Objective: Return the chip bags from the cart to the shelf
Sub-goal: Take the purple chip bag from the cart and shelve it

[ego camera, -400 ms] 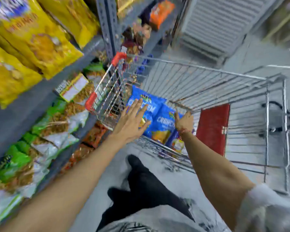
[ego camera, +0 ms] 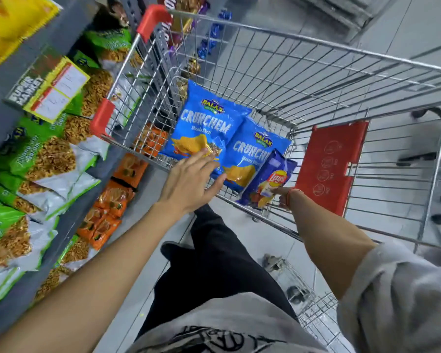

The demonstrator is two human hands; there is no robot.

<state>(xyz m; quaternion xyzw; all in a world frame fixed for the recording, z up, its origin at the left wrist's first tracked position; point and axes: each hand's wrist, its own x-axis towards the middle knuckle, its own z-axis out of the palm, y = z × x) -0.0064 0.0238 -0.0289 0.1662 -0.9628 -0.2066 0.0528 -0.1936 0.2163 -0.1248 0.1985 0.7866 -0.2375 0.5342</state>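
Observation:
A wire shopping cart (ego camera: 303, 42) stands right of the grey shelf (ego camera: 59, 39). Two light-blue Crunchem chip bags lie inside it: one (ego camera: 204, 121) at the left, a second (ego camera: 252, 156) overlapping it to the right. A dark-blue Lays bag (ego camera: 270, 179) stands on edge at the cart's near wall. My left hand (ego camera: 189, 182) is open over the cart's near rim, fingertips touching the lower edge of the first Crunchem bag. My right hand (ego camera: 284, 197) grips the bottom of the Lays bag; its fingers are mostly hidden behind the bag.
Shelves on the left hold green snack packs (ego camera: 31, 159), orange packs (ego camera: 110, 200) low down and yellow bags (ego camera: 8, 24) above. A price tag (ego camera: 54, 90) sticks out from the shelf edge. A red child-seat flap (ego camera: 331, 164) stands in the cart. My legs are below.
The view has tilted down and closer to the cart. My left hand has dropped onto the first Crunchem bag. My right hand has tipped the Lays bag up on edge.

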